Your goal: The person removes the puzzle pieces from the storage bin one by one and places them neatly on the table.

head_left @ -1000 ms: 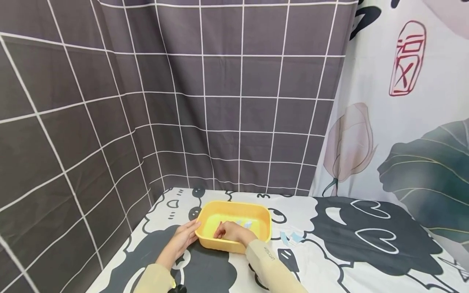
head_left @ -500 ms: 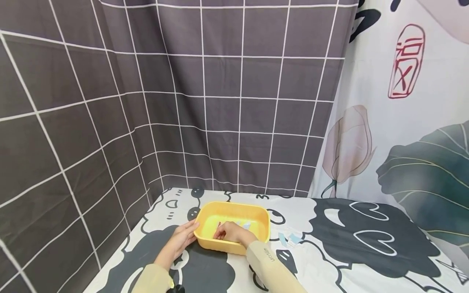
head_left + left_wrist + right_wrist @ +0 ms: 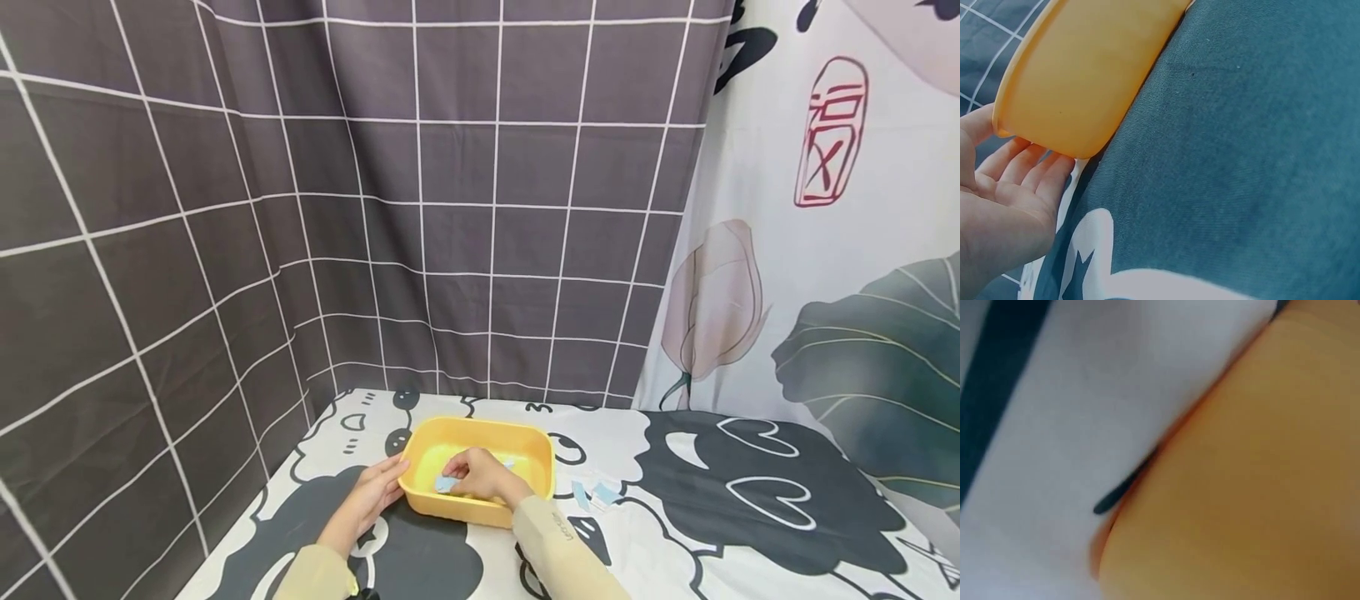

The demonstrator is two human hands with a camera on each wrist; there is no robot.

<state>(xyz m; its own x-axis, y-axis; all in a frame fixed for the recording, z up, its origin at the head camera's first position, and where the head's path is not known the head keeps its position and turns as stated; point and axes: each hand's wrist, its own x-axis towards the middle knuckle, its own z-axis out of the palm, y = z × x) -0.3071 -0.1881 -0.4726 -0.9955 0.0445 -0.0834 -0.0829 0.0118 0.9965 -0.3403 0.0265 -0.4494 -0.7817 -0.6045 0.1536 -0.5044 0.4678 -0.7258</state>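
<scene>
A yellow plastic basin (image 3: 480, 510) sits on the patterned cloth. My left hand (image 3: 369, 496) holds its left end, thumb at the rim and fingers against the outer wall, as the left wrist view shows the hand (image 3: 1013, 194) on the basin (image 3: 1085, 75). Inside the basin, my right hand (image 3: 486, 477) pinches a light blue piece, seemingly paper (image 3: 446, 483). Another small pale blue piece (image 3: 509, 463) lies behind that hand, partly hidden. The right wrist view has only the blurred basin wall (image 3: 1229, 481) and cloth; the hand is out of it.
Several light blue and white scraps (image 3: 596, 493) lie on the cloth to the right of the basin. A dark checked curtain (image 3: 450, 250) hangs behind and to the left. A white curtain with flower prints (image 3: 750, 317) hangs at the right.
My right hand has lifted slightly and turned inside the basin. A light blue piece now shows at its fingertips, where a red bit showed before. The left hand has kept its place.
</scene>
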